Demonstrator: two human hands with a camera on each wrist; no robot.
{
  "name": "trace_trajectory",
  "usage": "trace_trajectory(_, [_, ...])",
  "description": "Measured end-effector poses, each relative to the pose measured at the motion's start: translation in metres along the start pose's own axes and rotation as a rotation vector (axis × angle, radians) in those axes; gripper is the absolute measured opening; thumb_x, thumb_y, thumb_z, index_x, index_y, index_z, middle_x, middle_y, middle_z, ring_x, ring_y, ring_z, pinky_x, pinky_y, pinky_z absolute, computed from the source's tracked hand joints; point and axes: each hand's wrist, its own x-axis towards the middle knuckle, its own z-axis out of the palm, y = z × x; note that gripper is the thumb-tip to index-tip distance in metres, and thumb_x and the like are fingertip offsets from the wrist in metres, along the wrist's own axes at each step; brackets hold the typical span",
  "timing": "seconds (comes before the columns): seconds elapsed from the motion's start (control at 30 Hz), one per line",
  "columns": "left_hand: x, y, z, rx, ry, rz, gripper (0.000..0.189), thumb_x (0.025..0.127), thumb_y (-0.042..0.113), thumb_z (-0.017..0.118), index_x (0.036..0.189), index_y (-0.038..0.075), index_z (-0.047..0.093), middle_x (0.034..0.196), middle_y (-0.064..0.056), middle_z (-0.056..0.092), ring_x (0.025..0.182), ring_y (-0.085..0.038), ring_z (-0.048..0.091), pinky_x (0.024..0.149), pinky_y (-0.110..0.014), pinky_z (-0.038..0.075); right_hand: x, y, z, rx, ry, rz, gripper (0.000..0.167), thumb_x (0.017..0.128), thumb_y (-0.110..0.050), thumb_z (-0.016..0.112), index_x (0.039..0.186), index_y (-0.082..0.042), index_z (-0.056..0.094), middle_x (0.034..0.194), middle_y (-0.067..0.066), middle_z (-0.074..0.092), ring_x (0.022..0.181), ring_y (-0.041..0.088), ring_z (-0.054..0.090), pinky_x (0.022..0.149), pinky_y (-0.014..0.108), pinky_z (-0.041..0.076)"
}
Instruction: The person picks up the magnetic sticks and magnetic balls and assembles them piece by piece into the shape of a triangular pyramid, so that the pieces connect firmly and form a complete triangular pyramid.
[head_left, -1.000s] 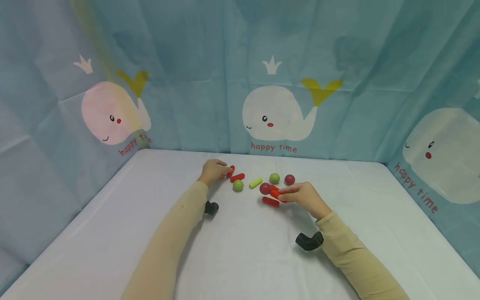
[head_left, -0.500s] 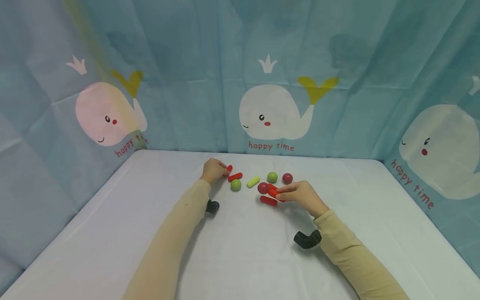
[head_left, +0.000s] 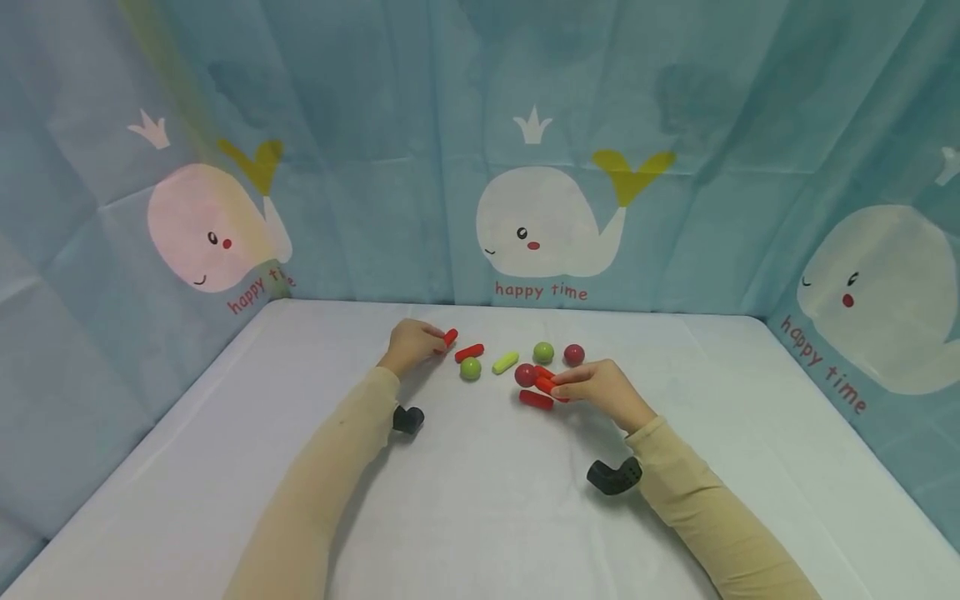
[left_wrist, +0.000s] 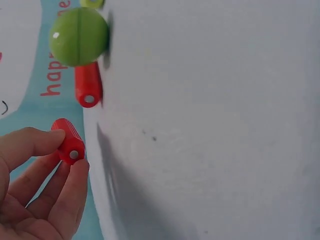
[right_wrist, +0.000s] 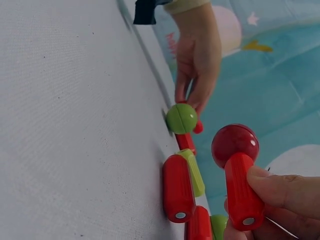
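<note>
My left hand (head_left: 414,343) pinches a red magnetic rod (left_wrist: 68,142) between thumb and fingers at the back left; a metal dot shows in the rod's end. Just right of it lie another red rod (head_left: 469,353) and a green ball (head_left: 470,369). With thumb and fingers, my right hand (head_left: 607,393) holds a red rod (right_wrist: 242,195) that has a dark red ball (right_wrist: 235,145) at its far tip. In the right wrist view, this pair appears raised beside a red rod (right_wrist: 178,190) on the table. Part of the held rod is hidden by the thumb.
Between the hands lies a yellow-green rod (head_left: 506,362). Behind the right hand are a second green ball (head_left: 543,352) and a dark red ball (head_left: 573,355), with another red rod (right_wrist: 199,225) close by. A whale-print curtain (head_left: 360,225) borders the white table (head_left: 480,517).
My left hand has drawn back a little to the left with its red rod, away from the red rod beside it. My right hand stays nearly still. The head view has shifted slightly.
</note>
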Motion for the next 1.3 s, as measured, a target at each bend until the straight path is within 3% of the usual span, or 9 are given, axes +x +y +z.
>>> trace_trajectory(0.13, [-0.005,0.003,-0.001,-0.028,-0.015,0.008,0.029,0.089,0.017,0.070,0.117,0.009,0.073,0.121,-0.012,0.069,0.111,-0.024,0.056,0.094,-0.034,0.050,0.001,0.002,-0.001,-0.008,0.003,0.004,0.031,0.087,-0.023,0.075,0.113,-0.006,0.075,0.113,0.014,0.073,0.093,0.022,0.065,0.088,0.039,0.049])
trace_trajectory(0.43, [-0.030,0.008,-0.002,-0.059,-0.049,0.046,0.028,0.090,0.018,0.070,0.117,0.014,0.074,0.130,-0.008,0.065,0.119,-0.026,0.053,0.100,-0.039,0.049,0.001,0.002,0.001,0.024,-0.017,-0.006,0.031,0.086,-0.021,0.076,0.112,-0.004,0.075,0.112,0.015,0.073,0.090,0.020,0.065,0.089,0.041,0.049])
trace_trajectory(0.73, [-0.051,0.018,0.000,-0.039,-0.114,-0.007,0.025,0.087,0.023,0.074,0.112,0.019,0.076,0.125,-0.006,0.066,0.116,-0.026,0.054,0.096,-0.042,0.050,0.001,0.003,0.001,0.027,-0.015,-0.012,0.031,0.087,-0.021,0.076,0.112,-0.004,0.075,0.109,0.014,0.074,0.090,0.020,0.065,0.089,0.041,0.049])
trace_trajectory(0.97, [-0.063,0.018,0.007,0.019,-0.127,0.067,0.019,0.084,0.022,0.077,0.102,0.017,0.079,0.119,-0.007,0.068,0.111,-0.026,0.055,0.088,-0.038,0.050,0.001,0.003,0.000,0.020,-0.013,-0.010,0.031,0.086,-0.022,0.076,0.112,-0.005,0.075,0.112,0.014,0.073,0.095,0.022,0.063,0.089,0.041,0.050])
trace_trajectory(1.3, [-0.073,0.020,0.020,0.048,-0.167,0.078,0.019,0.081,0.024,0.081,0.100,0.019,0.080,0.119,-0.005,0.065,0.113,-0.025,0.051,0.087,-0.037,0.051,0.000,0.001,0.001,0.012,-0.020,-0.013,0.031,0.087,-0.022,0.075,0.112,-0.004,0.075,0.115,0.015,0.072,0.101,0.025,0.061,0.089,0.041,0.051])
